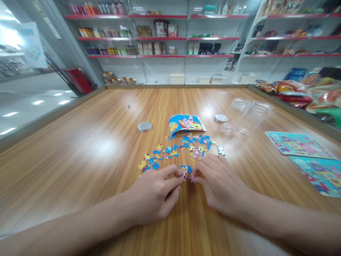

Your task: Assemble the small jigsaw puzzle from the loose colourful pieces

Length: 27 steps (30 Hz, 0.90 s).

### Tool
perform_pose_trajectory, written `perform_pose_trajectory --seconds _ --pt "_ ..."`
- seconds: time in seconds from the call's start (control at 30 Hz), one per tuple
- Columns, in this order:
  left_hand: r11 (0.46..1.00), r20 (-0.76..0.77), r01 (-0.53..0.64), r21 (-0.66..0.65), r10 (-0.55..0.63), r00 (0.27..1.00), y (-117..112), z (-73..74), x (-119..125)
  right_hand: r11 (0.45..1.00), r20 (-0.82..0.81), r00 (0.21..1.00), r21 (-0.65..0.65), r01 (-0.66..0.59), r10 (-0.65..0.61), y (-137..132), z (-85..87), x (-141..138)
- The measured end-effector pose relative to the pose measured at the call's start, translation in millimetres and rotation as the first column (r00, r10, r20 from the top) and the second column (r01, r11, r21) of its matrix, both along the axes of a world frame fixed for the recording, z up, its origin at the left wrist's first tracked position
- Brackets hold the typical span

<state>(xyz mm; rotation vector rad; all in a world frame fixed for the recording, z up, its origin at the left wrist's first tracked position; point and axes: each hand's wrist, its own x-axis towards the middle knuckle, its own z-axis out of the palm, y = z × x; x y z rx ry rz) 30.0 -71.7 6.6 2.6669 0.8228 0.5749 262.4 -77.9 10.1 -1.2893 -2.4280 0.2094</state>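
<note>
My left hand point(161, 190) is closed in a pinch on a small puzzle piece point(184, 175) with pink and white on it. My right hand point(217, 179) pinches a pink puzzle piece point(192, 178) just to the right of it. Between the fingertips, a blue piece point(186, 168) lies at the far side of the held ones; whether they are joined I cannot tell. Beyond both hands spread loose puzzle pieces point(197, 142) in blue, yellow and pink. Behind them a curved picture card point(188, 123) shows cartoon figures on blue.
Two clear jars point(257, 113) stand at the right, near a silver lid point(221, 118). Another silver lid point(144, 126) lies left of the card. Two cartoon pictures point(301, 145) rest at the right edge. Packaged goods point(290, 93) are heaped beyond it, and stocked shelves point(160, 38) line the back.
</note>
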Motion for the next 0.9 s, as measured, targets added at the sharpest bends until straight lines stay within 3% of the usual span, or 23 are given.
perform_pose_trajectory --seconds 0.9 --pt "1.000 -0.052 0.005 0.018 -0.004 0.999 -0.3 1.1 1.3 0.999 0.051 0.998 0.036 -0.023 0.021 -4.5 3.4 -3.3"
